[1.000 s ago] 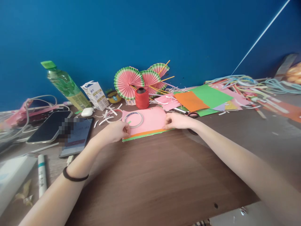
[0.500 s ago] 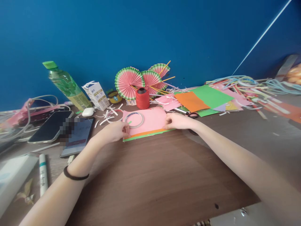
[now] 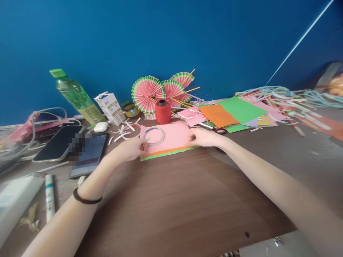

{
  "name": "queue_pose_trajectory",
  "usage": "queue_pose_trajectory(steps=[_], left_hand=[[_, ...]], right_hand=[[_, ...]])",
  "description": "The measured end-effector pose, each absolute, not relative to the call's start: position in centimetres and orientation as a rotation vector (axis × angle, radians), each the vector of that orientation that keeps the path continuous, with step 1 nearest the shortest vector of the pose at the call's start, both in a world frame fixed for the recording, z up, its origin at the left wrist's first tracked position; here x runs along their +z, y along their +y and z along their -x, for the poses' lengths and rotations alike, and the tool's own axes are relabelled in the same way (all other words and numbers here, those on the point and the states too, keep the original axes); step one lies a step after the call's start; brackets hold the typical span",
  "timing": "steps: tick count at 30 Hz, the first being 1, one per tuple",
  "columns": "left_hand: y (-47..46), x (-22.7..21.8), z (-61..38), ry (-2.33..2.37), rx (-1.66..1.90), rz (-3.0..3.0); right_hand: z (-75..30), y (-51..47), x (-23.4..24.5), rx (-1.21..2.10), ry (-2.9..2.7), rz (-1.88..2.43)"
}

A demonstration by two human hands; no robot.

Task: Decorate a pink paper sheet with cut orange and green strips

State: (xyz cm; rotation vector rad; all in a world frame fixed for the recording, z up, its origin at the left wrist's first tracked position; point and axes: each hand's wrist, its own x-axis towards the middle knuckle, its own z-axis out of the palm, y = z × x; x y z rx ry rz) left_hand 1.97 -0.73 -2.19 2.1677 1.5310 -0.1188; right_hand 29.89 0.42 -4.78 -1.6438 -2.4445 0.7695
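A pink paper sheet [image 3: 174,137] lies on an orange and a green sheet on the brown table [image 3: 174,203], their edges showing along the near side. My left hand [image 3: 131,149] pinches the stack's left edge. My right hand [image 3: 200,137] pinches its right edge. A roll of clear tape [image 3: 153,136] rests on the pink sheet near my left hand. A red thread spool [image 3: 162,111] stands just behind the sheet.
Folded pink-and-green paper fans [image 3: 160,91] lean on the blue wall. Orange and green sheets [image 3: 230,112] and paper strips lie to the right. At left are a green bottle [image 3: 76,96], a small carton [image 3: 110,107], earbud case, two phones [image 3: 72,150], cables and a marker [image 3: 49,196].
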Motion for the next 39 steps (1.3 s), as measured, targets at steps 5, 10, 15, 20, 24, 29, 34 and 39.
queue_pose_trajectory(steps=[5, 10, 15, 20, 24, 29, 34, 39], left_hand=[[-1.0, -1.8, -2.2, 1.520, -0.123, -2.136], [-0.9, -1.8, -2.0, 1.487, -0.109, -2.132], [-0.2, -2.4, -1.1, 1.372, -0.135, -2.117], [0.2, -2.6, -0.3, 1.282, -0.114, -2.076], [0.2, -2.1, -0.3, 1.325, -0.101, -2.103], [-1.1, -1.6, -2.3, 1.415, 0.180, -2.250], [-2.9, -2.3, -5.1, 1.161, 0.272, -2.401], [-3.3, -3.1, -5.6, 0.966, 0.247, -2.450]], right_hand=[[-29.8, 0.2, -4.6, 0.670, -2.446, 1.668], [-30.3, 0.4, -4.4, 0.691, -2.451, 1.703], [-31.6, 0.9, -3.8, 0.781, -2.444, 1.862], [-32.7, 1.2, -3.3, 0.906, -2.432, 1.875], [-32.6, 1.1, -3.2, 0.890, -2.396, 1.831], [-31.3, 0.7, -3.2, 0.707, -2.366, 1.776], [-31.0, 0.6, -3.4, 0.841, -2.474, 1.612], [-31.4, 0.8, -3.8, 0.905, -2.512, 1.527]])
